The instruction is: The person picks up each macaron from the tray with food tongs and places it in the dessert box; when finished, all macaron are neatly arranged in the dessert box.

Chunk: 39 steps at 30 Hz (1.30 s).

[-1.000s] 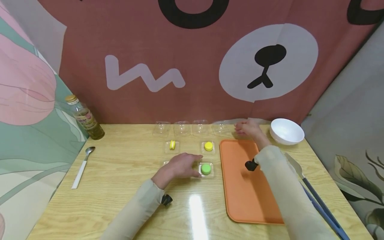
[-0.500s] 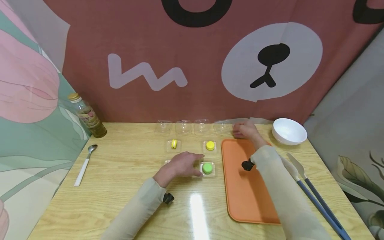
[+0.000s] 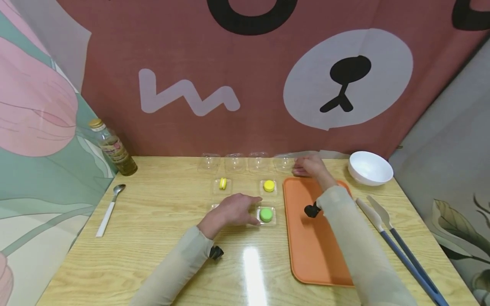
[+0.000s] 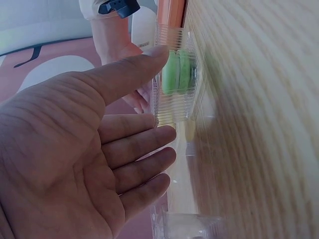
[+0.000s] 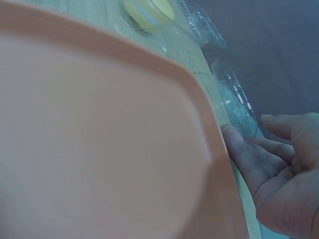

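Note:
In the head view my left hand rests low over the table beside a clear plastic box holding a green macaron. The left wrist view shows its fingers loosely extended, with the thumb tip overlapping the box. My right hand reaches past the far end of the orange tray. Its fingers are spread right at the edge of the rightmost clear plastic lid, without gripping it. Two yellow macarons, one on its side and one flat, sit in clear boxes behind the left hand.
More clear lids stand in a row along the back edge. A white bowl and blue-handled tongs lie to the right. At left are a bottle and a white-handled spoon. Another box is partly hidden behind the left hand.
My right hand has shifted slightly left toward the rightmost lid. My left hand stays by the green macaron's box, and the head view has turned a little.

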Available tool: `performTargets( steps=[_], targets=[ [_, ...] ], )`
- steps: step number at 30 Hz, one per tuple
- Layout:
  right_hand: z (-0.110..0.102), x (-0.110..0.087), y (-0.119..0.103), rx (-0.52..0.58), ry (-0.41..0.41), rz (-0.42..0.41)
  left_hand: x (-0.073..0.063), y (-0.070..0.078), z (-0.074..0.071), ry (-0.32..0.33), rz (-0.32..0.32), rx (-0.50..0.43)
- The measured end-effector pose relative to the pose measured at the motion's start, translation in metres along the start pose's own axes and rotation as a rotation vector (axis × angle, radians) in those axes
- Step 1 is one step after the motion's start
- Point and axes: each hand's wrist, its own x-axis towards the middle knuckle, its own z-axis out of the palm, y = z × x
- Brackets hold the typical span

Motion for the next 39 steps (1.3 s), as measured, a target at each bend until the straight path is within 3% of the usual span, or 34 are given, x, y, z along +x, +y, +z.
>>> performTargets(
  steps=[15, 39],
  targets=[
    [0.002, 0.007, 0.006, 0.000, 0.049, 0.030, 0.000, 0.000, 0.001, 0.006, 0.006, -0.008],
    [-0.002, 0.006, 0.008, 0.110, 0.034, 0.019, 0.001, -0.002, 0.001, 0.029, 0.024, 0.001]
  ],
)
